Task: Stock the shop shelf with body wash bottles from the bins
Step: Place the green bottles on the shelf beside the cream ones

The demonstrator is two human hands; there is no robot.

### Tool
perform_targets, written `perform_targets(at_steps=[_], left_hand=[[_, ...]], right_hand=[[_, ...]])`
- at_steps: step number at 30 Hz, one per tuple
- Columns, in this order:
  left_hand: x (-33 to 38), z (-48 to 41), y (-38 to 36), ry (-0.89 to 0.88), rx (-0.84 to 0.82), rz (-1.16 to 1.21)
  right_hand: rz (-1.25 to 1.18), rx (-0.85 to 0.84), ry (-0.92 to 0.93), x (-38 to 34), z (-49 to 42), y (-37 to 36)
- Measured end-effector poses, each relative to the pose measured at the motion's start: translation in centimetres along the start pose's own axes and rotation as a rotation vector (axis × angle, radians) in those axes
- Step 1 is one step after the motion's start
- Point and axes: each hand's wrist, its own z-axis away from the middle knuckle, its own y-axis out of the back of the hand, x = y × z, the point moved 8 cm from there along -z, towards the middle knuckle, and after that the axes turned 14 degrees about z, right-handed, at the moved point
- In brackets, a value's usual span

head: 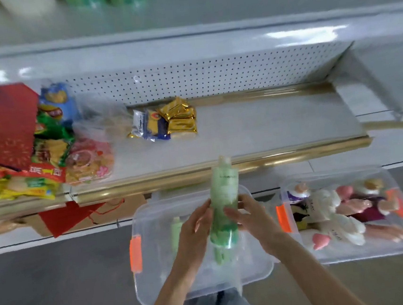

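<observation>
1. We saw the green body wash bottle [225, 199] held upright above the clear bin [157, 287].
2. The left hand [195, 229] gripped its left side, fingers curled round it, forearm reaching up over the bin's near rim.
3. The right hand [250, 217] gripped its right side, thumb across the front, above the bin.

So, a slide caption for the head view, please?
Left hand and right hand hold a green bottle over a clear bin by the shelf.
</observation>
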Motion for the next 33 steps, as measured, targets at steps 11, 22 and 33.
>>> perform_targets(at_steps=[11,22,33], left_hand=[[22.9,4.5,-8.3,-0.499,-0.241,-0.017],[39.9,0.3,-0.8,-0.987,0.403,-0.154],[42.4,-5.5,0.0,-0.978,0.445,-0.443]], right_hand=[[0.151,0.163,0.577,-25.1,9.0,8.0],[0.054,0.335,0.787,-37.5,7.3,9.9],[0.175,0.388,0.78,-42.7,-0.8,8.5]])
